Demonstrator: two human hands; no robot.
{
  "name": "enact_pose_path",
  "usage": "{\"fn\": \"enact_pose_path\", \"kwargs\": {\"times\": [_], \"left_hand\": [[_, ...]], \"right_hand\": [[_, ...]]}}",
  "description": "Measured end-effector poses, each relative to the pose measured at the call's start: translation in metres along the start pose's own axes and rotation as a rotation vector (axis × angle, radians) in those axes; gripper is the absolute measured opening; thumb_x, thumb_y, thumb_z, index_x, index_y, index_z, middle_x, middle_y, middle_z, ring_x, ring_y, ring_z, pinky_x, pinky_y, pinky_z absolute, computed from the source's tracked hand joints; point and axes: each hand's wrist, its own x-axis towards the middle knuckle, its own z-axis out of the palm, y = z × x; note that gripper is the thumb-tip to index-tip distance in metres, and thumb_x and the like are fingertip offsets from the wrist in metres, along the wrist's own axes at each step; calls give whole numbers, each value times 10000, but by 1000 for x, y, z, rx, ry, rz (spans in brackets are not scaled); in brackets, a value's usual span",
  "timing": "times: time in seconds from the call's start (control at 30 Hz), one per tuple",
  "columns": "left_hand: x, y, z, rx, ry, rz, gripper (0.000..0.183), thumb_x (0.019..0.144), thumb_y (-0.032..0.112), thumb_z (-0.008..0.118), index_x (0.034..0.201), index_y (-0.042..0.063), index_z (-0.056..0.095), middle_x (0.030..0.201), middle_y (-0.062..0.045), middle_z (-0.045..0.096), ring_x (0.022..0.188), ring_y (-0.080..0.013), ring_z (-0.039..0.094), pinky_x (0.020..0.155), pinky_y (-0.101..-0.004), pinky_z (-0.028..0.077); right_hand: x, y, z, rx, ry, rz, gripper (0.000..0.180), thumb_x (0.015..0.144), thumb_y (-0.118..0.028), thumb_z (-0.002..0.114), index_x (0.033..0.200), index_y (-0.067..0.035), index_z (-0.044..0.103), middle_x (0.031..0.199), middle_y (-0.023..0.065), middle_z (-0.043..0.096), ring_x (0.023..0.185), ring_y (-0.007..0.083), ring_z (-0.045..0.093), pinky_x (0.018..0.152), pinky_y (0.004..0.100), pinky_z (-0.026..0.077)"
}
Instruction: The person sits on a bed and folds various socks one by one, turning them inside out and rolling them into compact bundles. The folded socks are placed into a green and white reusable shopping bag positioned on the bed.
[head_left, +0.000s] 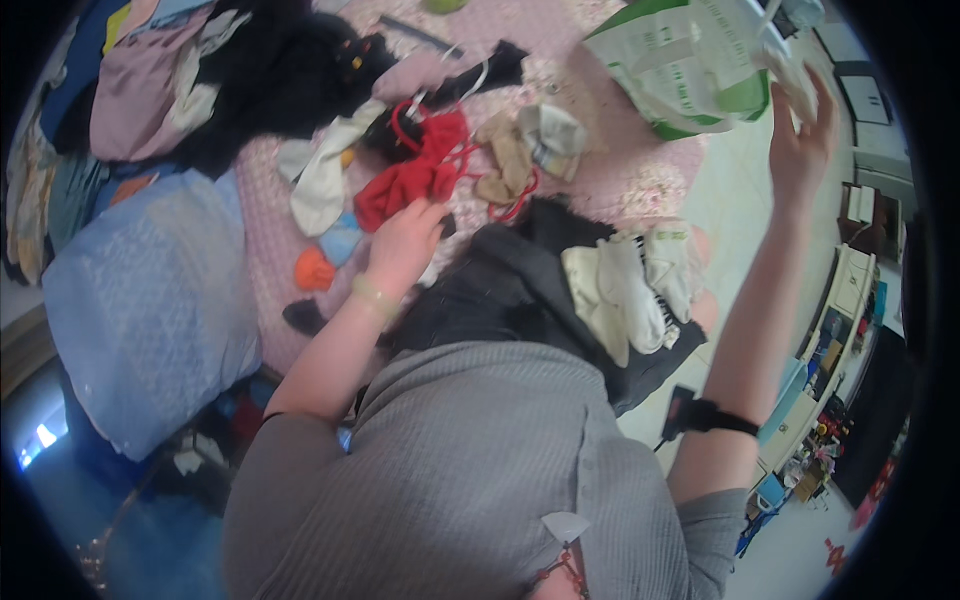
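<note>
My left hand (409, 238) is low over the pink quilted cover (274, 225), its fingertips at the red cloth item (412, 176) and beside a small dark thing (448, 226); its grip is unclear. Raised at the right, my right hand (804, 139) has a blurred whitish cloth (795, 84) between its fingers, near a green and white plastic bag (675, 71). White socks (630, 292) lie across dark fabric on my lap. Beige socks (504, 154), a grey sock (551, 131) and a long white sock (326, 180) lie farther out.
Dark clothes (277, 75) and a pink garment (146, 97) are heaped at the upper left. Below them stands a blue patterned fabric bundle (165, 300). Orange (314, 269) and light blue (342, 238) balled pieces lie left of my left hand. Cluttered shelves (836, 330) line the right side.
</note>
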Motion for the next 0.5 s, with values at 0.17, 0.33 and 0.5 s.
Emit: {"fn": "enact_pose_path", "kwargs": {"times": [0.17, 0.33, 0.5], "left_hand": [[-11, -12, -43, -630, 247, -292, 212, 825, 10, 687, 1033, 45, 691, 879, -70, 600, 673, -120, 557, 597, -260, 432], [-46, -19, -103, 223, 2, -138, 502, 685, 30, 702, 1174, 136, 672, 1122, -86, 569, 905, -247, 560, 799, -361, 458], [-67, 0, -43, 476, -138, 223, 625, 672, 91, 743, 1279, 175, 622, 1290, -104, 544, 1177, -291, 534, 981, -419, 401]], "right_hand": [[-28, -4, 7, 66, -204, -42, 549, 884, -278, 804, 1363, -107, 598, 1351, 95, 596, 1299, 278, 507, 1083, 453, 411], [-89, -9, -6, -6, -349, 101, 469, 902, -183, 772, 1333, -113, 602, 1317, 64, 619, 1264, 227, 535, 1074, 417, 415], [-131, 0, -28, 224, -361, 369, 385, 912, -106, 747, 1274, -69, 622, 1285, 48, 637, 1184, 181, 592, 1017, 370, 467]]}}
